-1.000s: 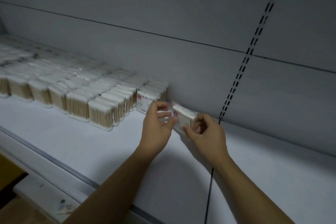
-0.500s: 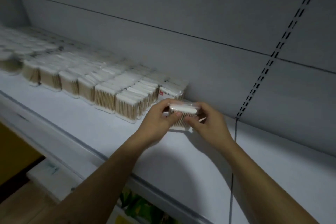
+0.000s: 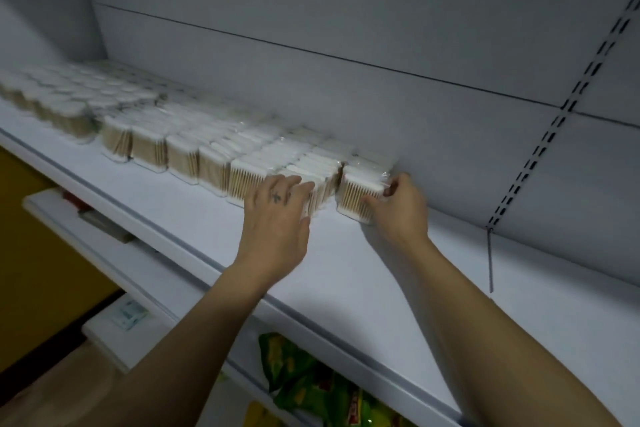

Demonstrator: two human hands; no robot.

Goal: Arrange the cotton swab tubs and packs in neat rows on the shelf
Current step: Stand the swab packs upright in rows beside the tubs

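Clear packs (image 3: 214, 163) of wooden cotton swabs stand upright in rows on the white shelf (image 3: 173, 215); the rightmost pack (image 3: 358, 189) stands just beside its neighbours

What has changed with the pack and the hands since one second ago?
The cotton swab pack, held up by both hands before, now stands on the shelf at the right end of the rows. The left hand let go and lies flat against the neighbouring packs; the right hand still grips it. The rows stayed in place.
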